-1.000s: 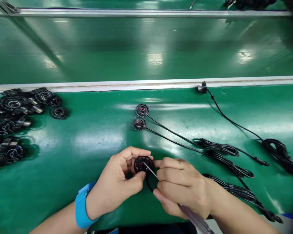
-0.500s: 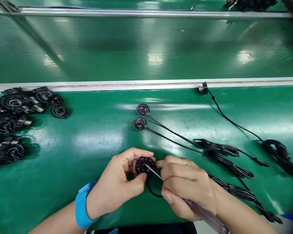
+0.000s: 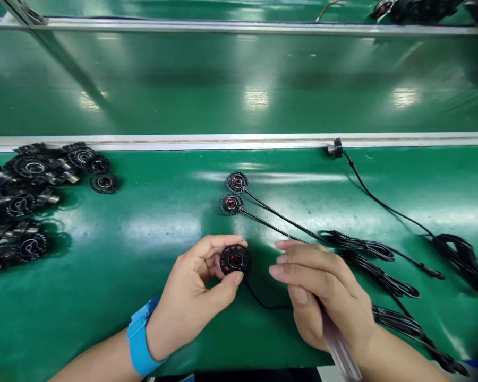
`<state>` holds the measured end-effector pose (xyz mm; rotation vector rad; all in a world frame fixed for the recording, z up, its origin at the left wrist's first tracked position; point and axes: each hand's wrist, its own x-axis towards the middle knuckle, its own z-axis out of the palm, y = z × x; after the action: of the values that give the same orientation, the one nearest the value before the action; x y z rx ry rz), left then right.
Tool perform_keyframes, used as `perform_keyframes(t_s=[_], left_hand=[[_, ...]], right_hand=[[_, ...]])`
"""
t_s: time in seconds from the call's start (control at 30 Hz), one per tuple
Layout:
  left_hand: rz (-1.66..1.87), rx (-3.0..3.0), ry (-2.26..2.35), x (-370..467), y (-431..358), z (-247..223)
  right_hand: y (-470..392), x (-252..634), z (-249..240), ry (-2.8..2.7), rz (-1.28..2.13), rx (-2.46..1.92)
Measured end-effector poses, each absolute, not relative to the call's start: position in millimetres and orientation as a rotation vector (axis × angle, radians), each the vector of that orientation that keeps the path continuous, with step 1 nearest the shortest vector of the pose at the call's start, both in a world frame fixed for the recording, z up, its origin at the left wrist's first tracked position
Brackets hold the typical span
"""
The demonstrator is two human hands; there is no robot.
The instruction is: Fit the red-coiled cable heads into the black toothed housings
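My left hand (image 3: 201, 284) grips a round black toothed part (image 3: 235, 259) with a dark red centre, its face turned up between thumb and fingers. A black cable runs from its lower edge towards the right. Away from the part, on the right, my right hand (image 3: 329, 294) is closed around a screwdriver with a clear, pinkish handle (image 3: 340, 345); the hand hides its shaft. Just beyond my hands lie two similar round parts with red centres, a farther one (image 3: 237, 182) and a nearer one (image 3: 231, 203), each with a cable attached.
A pile of black toothed parts with metal shafts (image 3: 27, 204) covers the left side. Bundled black cables (image 3: 366, 244) lie on the right. A small cylindrical part on a cable (image 3: 335, 149) sits near the white ledge (image 3: 175, 142) at the back.
My right hand has drawn the screwdriver out of the part's centre and moved right. My left hand still holds the part, now slightly higher in view.
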<state>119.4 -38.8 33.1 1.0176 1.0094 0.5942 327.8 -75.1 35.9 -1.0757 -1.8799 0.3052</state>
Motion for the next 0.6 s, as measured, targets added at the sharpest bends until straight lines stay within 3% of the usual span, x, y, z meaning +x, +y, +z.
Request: perform_keyframes(t_s=[0.3,0.6], left_hand=[[0.708,0.933,0.959,117,-37,32],[0.663,0.83,0.917,114,-32,26]], right_hand=[[-68,327,33,-1.996,0.504,-1.272],[-68,325,24,-2.002,0.499,-1.329]])
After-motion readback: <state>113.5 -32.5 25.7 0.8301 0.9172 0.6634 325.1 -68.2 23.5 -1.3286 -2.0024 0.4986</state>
